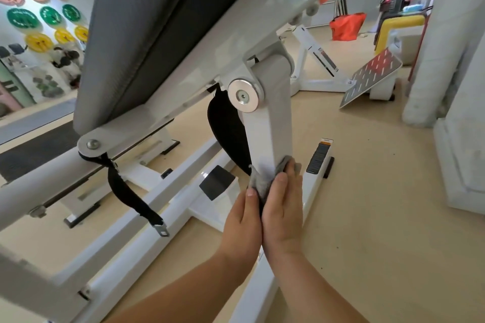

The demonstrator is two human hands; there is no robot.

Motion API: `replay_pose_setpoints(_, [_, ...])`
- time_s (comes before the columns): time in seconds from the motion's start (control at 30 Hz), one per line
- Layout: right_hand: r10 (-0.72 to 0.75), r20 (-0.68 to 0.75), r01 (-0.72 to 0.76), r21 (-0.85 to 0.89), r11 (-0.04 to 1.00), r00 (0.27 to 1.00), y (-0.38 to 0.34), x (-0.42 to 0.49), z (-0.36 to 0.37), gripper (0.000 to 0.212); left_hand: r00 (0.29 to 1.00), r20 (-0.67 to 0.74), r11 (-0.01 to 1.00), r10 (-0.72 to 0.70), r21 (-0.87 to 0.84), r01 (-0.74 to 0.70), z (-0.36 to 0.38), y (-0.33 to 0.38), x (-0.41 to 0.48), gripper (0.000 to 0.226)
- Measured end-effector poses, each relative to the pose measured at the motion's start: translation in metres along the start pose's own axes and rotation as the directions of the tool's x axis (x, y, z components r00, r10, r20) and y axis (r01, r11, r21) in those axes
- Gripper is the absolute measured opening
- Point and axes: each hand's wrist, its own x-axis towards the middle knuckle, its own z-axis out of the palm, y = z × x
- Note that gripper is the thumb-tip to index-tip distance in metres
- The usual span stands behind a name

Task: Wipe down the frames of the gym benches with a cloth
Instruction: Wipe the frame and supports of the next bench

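the left hand (242,220) and right hand (284,214) clasp a grey cloth (262,181), seemingly soft and light, around the lower end of the bench's stiff, smooth white post (270,126), probably best held bunched.

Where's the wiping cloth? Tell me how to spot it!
Find the big grey bench pad, then follow the white post under the round silver disc downward. At its lower end the left hand and right hand hold the grey cloth round it. It is fuzzy and pale, unlike the smooth black flap hanging beside it.
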Motion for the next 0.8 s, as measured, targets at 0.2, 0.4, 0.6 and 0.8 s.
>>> replay_pose_setpoints(0.2, [-0.098, 0.113, 0.117, -0.179, 0.977, 0.989, 0.035, -0.002, -0.014, 0.056, 0.999, -0.006, 0.998, -0.051, -0.047, 0.051, -0.001, -0.005, 0.007, 0.034])
replay_pose_setpoints(0.4, [0.066, 0.191, -0.014, -0.261, 0.965, 0.979, 0.062, -0.008, -0.041, 0.061, 0.996, -0.044, 0.995, -0.082, -0.068, 0.079, 0.005, -0.023, 0.013, 0.029])
replay_pose_setpoints(0.6, [-0.032, 0.100, 0.048, -0.159, 0.986, 0.994, 0.033, -0.003, -0.024, 0.065, 0.995, -0.017, 0.994, -0.094, -0.057, 0.093, 0.004, -0.026, 0.009, 0.035])
replay_pose_setpoints(0.8, [-0.038, 0.139, 0.077, -0.287, 0.955, 0.990, 0.042, -0.016, -0.008, 0.071, 0.994, 0.051, 0.995, -0.097, -0.002, 0.097, -0.003, -0.028, 0.008, 0.039])
